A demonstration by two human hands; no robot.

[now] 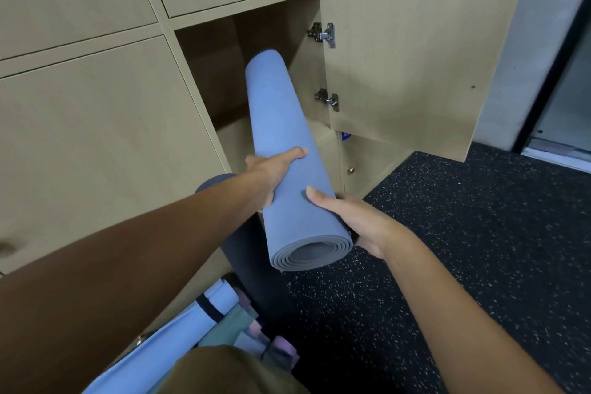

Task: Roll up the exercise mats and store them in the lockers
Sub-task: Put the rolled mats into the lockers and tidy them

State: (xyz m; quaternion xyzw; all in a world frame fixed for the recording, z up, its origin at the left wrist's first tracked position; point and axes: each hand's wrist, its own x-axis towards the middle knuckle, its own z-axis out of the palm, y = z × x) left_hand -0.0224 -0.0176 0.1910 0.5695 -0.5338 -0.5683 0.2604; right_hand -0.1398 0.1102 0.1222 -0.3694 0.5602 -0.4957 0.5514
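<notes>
Rolled blue mat [287,150] angled nose-first into open locker [220,73] at 12 o'clock. Left hand [275,169] grips mid-roll; right hand [348,217] cups near end. Likely light, soft, prone to unrolling: hold around the roll.

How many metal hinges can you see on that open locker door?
2. The upper hinge sits near the top of the open door on its inner edge; the lower hinge sits farther down the same edge. None seems hidden.

A gym: wooden lockers [96,125], speckled rubber floor [479,249], rolled mats [284,153].
</notes>
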